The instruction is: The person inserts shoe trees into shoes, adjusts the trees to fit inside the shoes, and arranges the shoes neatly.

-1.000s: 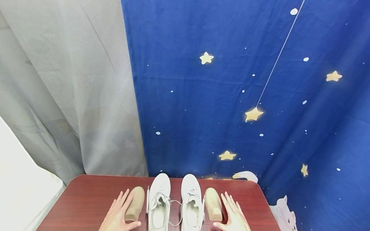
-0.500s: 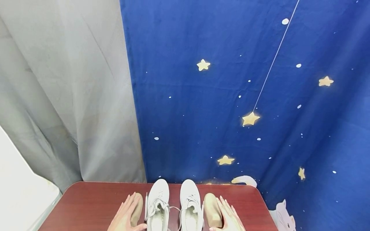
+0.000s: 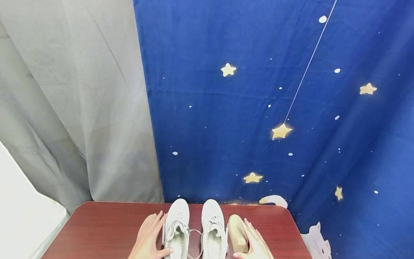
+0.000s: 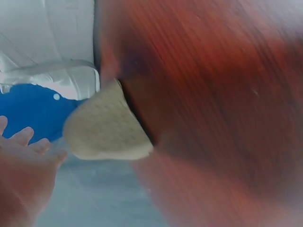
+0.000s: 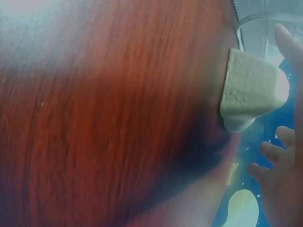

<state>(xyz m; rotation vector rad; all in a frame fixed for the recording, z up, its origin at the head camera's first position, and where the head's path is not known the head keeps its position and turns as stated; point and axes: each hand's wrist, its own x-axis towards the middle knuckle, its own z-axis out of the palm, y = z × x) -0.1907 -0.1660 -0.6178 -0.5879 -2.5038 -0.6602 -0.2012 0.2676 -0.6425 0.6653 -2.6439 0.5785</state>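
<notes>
Two white lace-up sneakers stand side by side, toes away from me: the left sneaker and the right sneaker. Outside each one lies a beige toe-shaped shoe form; the right form shows well, while the left form is mostly behind my hand in the head view. My left hand is above that form with straight fingers, its fingertips close to the left sneaker and its thumb by the shoe's opening. Fingers extended, my right hand is beside the right form; contact is unclear.
Everything lies on a dark red wooden table. A grey curtain and a blue star-printed curtain hang behind it. A white surface is at the left. Loose laces lie between the sneakers.
My left hand has shifted right, from beside the left form to over it, near the left sneaker. The right hand has come slightly left toward the right form. The sneakers look unmoved.
</notes>
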